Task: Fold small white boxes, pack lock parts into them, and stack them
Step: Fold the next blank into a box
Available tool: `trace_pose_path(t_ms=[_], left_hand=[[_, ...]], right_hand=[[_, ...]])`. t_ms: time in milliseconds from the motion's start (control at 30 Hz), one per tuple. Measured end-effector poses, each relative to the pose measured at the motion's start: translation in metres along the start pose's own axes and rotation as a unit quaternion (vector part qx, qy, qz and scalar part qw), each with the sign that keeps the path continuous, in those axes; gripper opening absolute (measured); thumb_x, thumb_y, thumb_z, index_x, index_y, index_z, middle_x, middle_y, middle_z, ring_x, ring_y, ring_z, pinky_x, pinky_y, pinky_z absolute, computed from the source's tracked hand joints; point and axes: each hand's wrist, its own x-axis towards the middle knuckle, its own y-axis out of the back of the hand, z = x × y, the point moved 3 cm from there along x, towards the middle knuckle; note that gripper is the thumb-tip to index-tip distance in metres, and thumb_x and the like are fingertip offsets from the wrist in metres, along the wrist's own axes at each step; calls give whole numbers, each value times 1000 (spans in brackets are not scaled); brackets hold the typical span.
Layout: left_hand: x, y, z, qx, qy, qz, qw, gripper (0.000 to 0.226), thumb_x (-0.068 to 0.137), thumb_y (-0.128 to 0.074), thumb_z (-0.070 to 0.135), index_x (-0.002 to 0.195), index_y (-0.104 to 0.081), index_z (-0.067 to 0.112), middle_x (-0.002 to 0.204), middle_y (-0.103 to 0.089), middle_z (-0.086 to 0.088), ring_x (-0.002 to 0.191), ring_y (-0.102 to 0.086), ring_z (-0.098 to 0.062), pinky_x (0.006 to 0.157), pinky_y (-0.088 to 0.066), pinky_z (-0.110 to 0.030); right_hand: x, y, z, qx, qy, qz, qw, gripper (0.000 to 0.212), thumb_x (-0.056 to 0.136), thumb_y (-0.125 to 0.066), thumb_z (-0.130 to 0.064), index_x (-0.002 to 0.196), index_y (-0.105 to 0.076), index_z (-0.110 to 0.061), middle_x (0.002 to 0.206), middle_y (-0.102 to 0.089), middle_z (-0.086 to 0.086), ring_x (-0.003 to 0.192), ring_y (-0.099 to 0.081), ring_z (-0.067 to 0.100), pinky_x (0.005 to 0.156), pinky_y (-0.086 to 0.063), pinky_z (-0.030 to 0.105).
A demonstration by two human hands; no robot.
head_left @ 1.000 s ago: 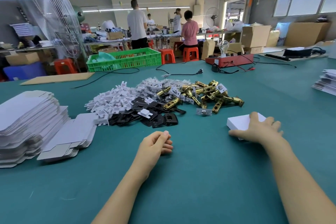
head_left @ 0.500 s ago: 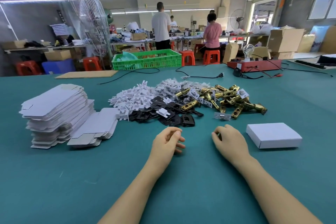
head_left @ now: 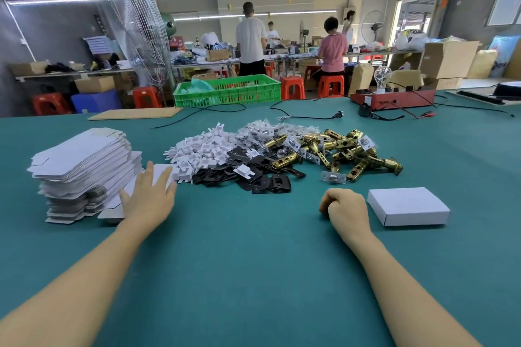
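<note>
A tall stack of flat white box blanks stands at the left of the green table. A lower pile of blanks lies beside it, and my left hand rests flat on that pile with straight fingers. My right hand sits on the table with curled fingers, holding nothing, just left of a closed white box. Behind the hands lie heaps of white plastic parts, black plates and brass latches.
A green crate, a cardboard sheet, black cables and a red tester with a bulb sit at the table's far edge. A wire fan guard stands at the back left. Several people work at benches behind.
My left hand has moved left from the table's middle, opened, and come down on the low pile of blanks. My right hand left the closed box, drew back left and curled.
</note>
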Motion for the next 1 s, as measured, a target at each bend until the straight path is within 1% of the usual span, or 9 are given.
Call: trace_pose_path(t_ms=[67,133,300,433,533,633,733,933,1000], left_hand=[[7,-8,-15,84,12,-85,993,51,103,-16,51,153,-12,42,165,-2,-6,151,-5,-24,115,-3,-61],[9,-15,-27,102,33,-121,987,50,103,-20,48,151,-22,33,158,-22,-13,146,-19,-28,115,-15,-59],[7,-7,-18,182,0,-58,982,28,103,-30,40,113,-48,20,115,-57,-1,105,-53,-23,97,-35,-39],[8,2,-9,179,-16,-42,983,23,100,-34,18,116,-50,17,114,-60,-5,97,-54,-25,82,-41,-30],[2,17,7,114,16,12,993,16,93,-38,2,105,-46,9,101,-61,-13,81,-51,-30,65,-37,-31],[-18,32,35,-117,1,147,982,24,101,-33,8,78,-41,5,69,-48,-14,62,-38,-30,53,-24,-37],[-47,31,69,-357,-4,181,916,34,103,-36,16,70,-37,12,64,-42,-2,60,-34,-20,55,-24,-35],[-92,-34,134,-750,173,-110,629,23,104,-43,10,89,-61,7,85,-68,-6,75,-62,-21,61,-55,-30],[-102,-43,140,-766,171,-161,598,21,104,-44,11,96,-62,5,83,-73,-6,70,-68,-19,54,-59,-30]], right_hand=[[1,2,2,22,-15,18,999,27,60,-37,13,50,-48,-9,56,-56,5,62,-51,25,57,-41,33],[2,4,6,56,-35,33,997,25,61,-35,13,51,-46,-7,57,-56,14,61,-50,26,56,-38,33],[5,3,8,63,-53,22,996,26,64,-37,12,53,-50,-7,59,-58,11,60,-49,23,58,-40,32],[5,3,10,53,-53,18,997,29,67,-39,11,54,-55,-9,63,-61,7,59,-51,21,58,-44,32],[4,3,8,51,-54,11,997,32,67,-38,11,57,-59,-12,65,-64,5,64,-57,22,62,-49,33],[4,2,6,50,-42,-1,998,35,69,-39,11,60,-61,-14,68,-65,3,68,-59,21,65,-50,32],[5,2,5,44,-39,6,998,35,70,-39,9,60,-61,-16,69,-65,2,67,-58,20,63,-48,31],[-3,-1,-2,57,3,36,998,29,84,-45,3,77,-60,-19,78,-63,-7,69,-56,13,59,-43,19],[-7,-8,-10,142,15,12,990,15,92,-53,-9,89,-62,-21,86,-65,-6,78,-61,12,67,-49,16]])
